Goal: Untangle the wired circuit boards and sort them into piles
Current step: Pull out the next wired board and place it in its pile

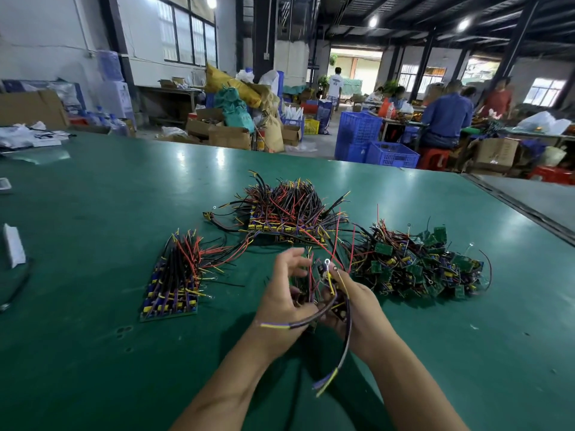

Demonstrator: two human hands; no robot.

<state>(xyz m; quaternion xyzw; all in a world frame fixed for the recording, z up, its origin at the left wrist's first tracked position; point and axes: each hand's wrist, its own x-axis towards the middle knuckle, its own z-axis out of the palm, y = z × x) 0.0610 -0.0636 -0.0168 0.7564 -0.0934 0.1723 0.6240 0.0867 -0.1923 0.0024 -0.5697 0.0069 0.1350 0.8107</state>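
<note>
**Green bench mat: a small tangle being worked between both hands**

Both hands are hovering over the near middle of the green mat (93,219), almost touching each other. The left hand (281,293) is curling its lower fingers round a dark clump of wired circuit boards (306,290), while its index finger and thumb are reaching up, loosely spread. The right hand (357,303) is gripping the same clump from the other side, its thumb pressing near a silver ring terminal (327,261) that is sticking up between the hands. One dark wire bundle (298,323) with yellow and purple ends is lying across the left wrist. A second wire bundle (346,343) is hanging down from the right hand toward the person.

Three piles are sitting beyond the hands. A neat stack of boards (174,275), wires combed upward, is lying well to the left of the left hand. A larger middle pile (286,213) is sitting just past the fingertips. A loose heap of green boards (417,262) is lying just beside the right hand, on its right.

Workers are sitting at a far bench near blue crates (373,144).
</note>
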